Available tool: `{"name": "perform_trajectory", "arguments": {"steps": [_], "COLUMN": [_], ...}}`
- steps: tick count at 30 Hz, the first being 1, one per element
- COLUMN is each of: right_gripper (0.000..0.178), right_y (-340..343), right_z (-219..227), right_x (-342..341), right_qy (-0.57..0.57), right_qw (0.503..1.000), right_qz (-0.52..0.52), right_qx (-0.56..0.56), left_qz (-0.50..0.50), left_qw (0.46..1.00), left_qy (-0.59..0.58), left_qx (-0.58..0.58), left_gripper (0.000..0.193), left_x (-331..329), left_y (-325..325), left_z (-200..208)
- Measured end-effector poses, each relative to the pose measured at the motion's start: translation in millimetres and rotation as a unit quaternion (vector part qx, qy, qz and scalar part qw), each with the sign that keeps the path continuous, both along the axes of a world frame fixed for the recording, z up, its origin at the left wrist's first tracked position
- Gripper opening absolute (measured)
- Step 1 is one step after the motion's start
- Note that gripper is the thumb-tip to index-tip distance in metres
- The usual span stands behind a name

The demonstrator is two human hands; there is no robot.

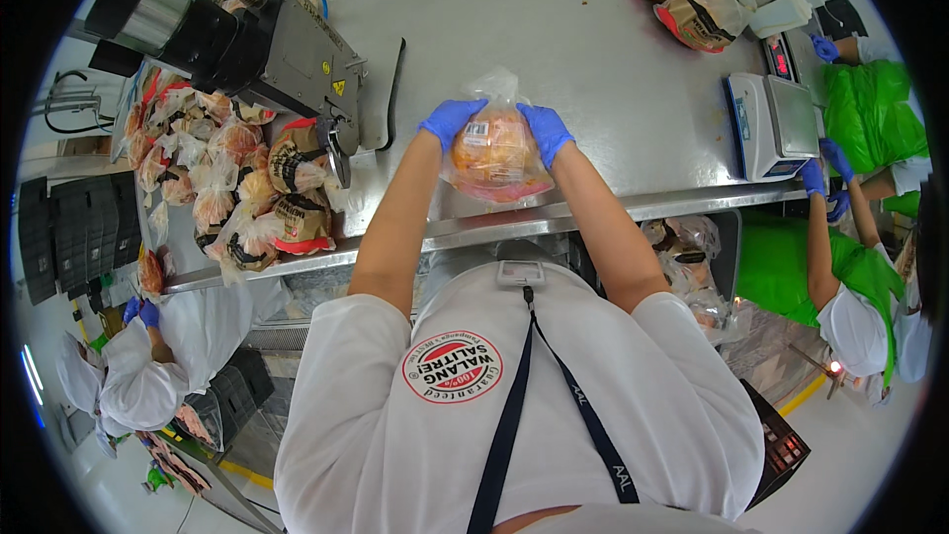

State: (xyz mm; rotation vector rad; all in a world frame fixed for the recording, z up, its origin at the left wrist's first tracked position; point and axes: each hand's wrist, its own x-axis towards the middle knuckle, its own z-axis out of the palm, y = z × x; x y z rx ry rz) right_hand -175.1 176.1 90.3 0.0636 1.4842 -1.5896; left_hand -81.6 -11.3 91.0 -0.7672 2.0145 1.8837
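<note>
Between my two blue-gloved hands is a clear plastic bag of orange-pink meat point(491, 148), with a white barcode label on its upper left. My left hand point(453, 122) grips the bag's left side near the top. On the opposite side, my right hand point(546, 131) holds it in the same way. The bag's loose, gathered neck points away from me, and its pink-red lower end lies toward the table's front edge. Some of my fingertips are hidden behind the plastic.
A grey metal machine point(297, 59) with blue hoses stands left, beside many bagged meats point(222, 168). A white weighing scale point(766, 124) and more bags point(697, 15) are at the right. A dark bin point(727, 252) of bags sits below the steel table edge. Co-workers stand on both sides.
</note>
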Motion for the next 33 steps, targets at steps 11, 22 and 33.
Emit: {"name": "perform_trajectory", "arguments": {"steps": [11, 22, 33], "right_gripper": [0.025, 0.038, 0.011], "right_y": [32, 25, 10], "right_z": [62, 68, 50], "right_x": [10, 16, -28], "right_qy": [0.026, 0.525, 0.058], "right_qw": [0.936, 0.848, 0.882], "right_qz": [-0.182, -0.078, -0.367], "right_qx": [-0.3, 0.022, -0.289], "left_qz": [0.348, 0.325, 0.056], "left_qw": [0.835, 0.85, 0.963], "left_qy": [0.233, 0.317, 0.233], "left_qx": [0.358, 0.266, -0.122], "left_gripper": [0.018, 0.029, 0.052], "left_x": [41, 9, -14], "left_y": [47, 67, 100], "left_z": [67, 78, 87]}}
